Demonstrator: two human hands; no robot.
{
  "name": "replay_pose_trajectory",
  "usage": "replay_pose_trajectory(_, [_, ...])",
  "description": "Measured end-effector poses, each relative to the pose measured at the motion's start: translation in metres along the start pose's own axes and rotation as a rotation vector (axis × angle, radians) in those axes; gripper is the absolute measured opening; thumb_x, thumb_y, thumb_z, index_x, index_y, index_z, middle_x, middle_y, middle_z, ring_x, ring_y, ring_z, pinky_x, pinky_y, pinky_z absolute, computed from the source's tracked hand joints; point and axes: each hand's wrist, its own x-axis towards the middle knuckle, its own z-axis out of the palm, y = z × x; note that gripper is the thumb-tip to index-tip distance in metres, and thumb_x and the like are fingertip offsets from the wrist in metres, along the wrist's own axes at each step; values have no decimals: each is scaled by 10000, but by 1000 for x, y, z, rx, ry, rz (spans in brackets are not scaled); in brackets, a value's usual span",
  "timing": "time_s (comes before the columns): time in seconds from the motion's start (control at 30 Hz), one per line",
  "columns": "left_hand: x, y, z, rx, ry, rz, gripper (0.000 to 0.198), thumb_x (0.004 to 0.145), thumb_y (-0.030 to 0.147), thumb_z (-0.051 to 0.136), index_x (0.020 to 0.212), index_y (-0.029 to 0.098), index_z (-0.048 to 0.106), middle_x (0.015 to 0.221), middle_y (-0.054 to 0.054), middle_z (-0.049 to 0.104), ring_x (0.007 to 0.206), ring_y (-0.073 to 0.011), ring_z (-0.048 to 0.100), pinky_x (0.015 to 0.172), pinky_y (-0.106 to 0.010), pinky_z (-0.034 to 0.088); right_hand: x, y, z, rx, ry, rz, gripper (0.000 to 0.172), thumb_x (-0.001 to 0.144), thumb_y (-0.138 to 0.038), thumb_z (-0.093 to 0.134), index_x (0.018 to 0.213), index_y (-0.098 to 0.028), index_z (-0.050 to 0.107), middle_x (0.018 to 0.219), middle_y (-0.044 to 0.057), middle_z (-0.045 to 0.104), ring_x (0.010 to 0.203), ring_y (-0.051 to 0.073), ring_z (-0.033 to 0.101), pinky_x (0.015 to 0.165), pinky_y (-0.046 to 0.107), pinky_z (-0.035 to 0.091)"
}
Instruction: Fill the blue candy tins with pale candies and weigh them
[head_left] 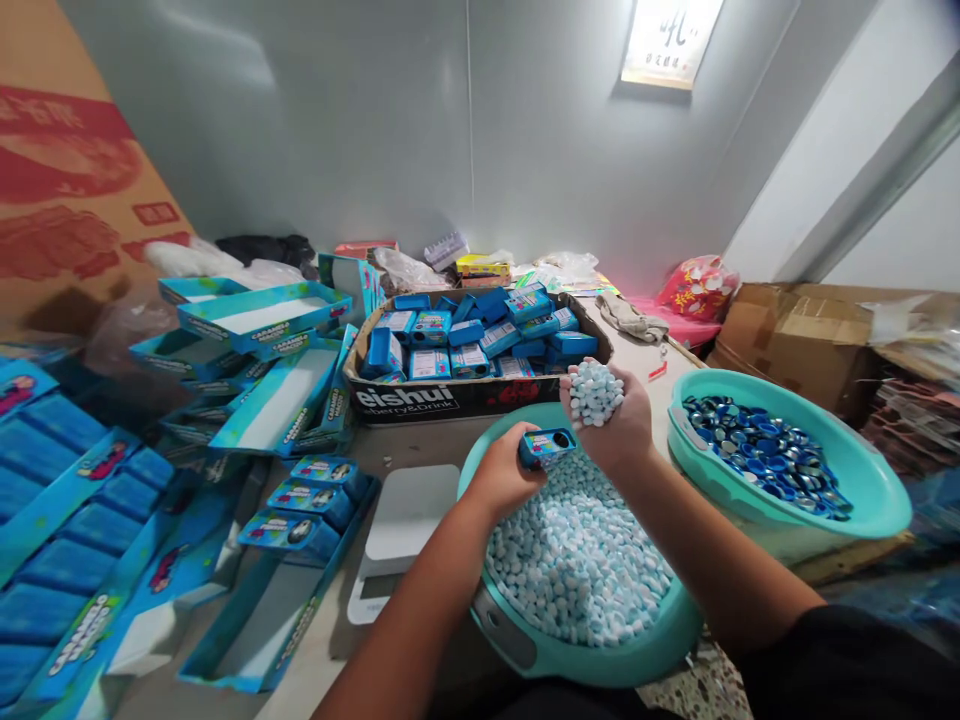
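My left hand point(504, 478) is closed around a small blue candy container point(547, 446) with its dark opening turned toward my right hand. My right hand point(609, 418) is cupped palm up and holds a heap of pale blue tablets point(595, 392) just beside the container. Both hands hover over a teal basin point(600, 660) full of the same pale blue tablets point(577, 560).
A second teal basin point(870, 490) at the right holds blue caps point(765, 450). A cardboard box point(450, 398) behind holds filled blue containers. Open blue display trays point(262, 320) are stacked at the left; one tray point(315, 495) holds three containers. A white scale point(397, 535) lies beside the basin.
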Motion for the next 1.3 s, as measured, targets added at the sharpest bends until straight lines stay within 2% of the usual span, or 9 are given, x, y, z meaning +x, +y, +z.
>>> replay_pose_trajectory(0.23, [-3,12,-4,-23,-58,-19,394,628,90,599,1003,209,572,805,48,611,708,-119,551,635,-213,421,4,2,-15,-48,46,-14,221,897,-246,392,851,-155,588,663,65,685,595,178,679,556,290,583])
replay_pose_trajectory(0.4, [-5,17,-9,-32,-64,-37,396,636,104,613,1018,205,573,804,46,613,703,-118,552,628,-209,417,7,4,-21,-88,88,-28,206,897,-240,412,887,-148,596,684,55,697,622,160,687,612,284,596])
replay_pose_trajectory(0.5, [-6,16,-9,-38,-74,-42,415,646,118,618,1048,206,567,827,40,625,717,-125,565,636,-213,422,8,5,-21,-99,101,-19,201,895,-244,411,897,-149,589,682,60,696,606,166,684,585,280,589])
replay_pose_trajectory(0.67, [-8,13,-9,-59,-88,-48,427,654,139,634,1068,212,560,826,41,619,700,-122,556,624,-213,424,8,7,-19,-117,66,-40,176,863,-240,418,865,-157,573,659,58,682,563,163,666,520,248,556])
replay_pose_trajectory(0.87, [-8,13,-9,-78,-88,-33,412,653,121,620,1053,205,567,842,30,623,710,-123,560,623,-208,418,8,9,-21,-142,60,-44,147,840,-259,451,804,-172,564,640,46,677,557,159,659,532,254,560])
replay_pose_trajectory(1.13, [-8,16,-10,-82,-86,-36,369,638,85,591,986,205,565,761,46,589,665,-109,522,589,-200,390,3,11,-19,-151,71,-67,174,854,-253,451,768,-167,576,642,43,672,592,152,657,573,264,572])
replay_pose_trajectory(1.3, [-9,15,-9,-70,-74,-26,356,644,85,577,982,200,565,766,38,594,667,-111,525,604,-206,390,2,13,-19,-177,16,-59,174,848,-263,450,749,-174,562,634,40,653,578,148,635,553,252,554])
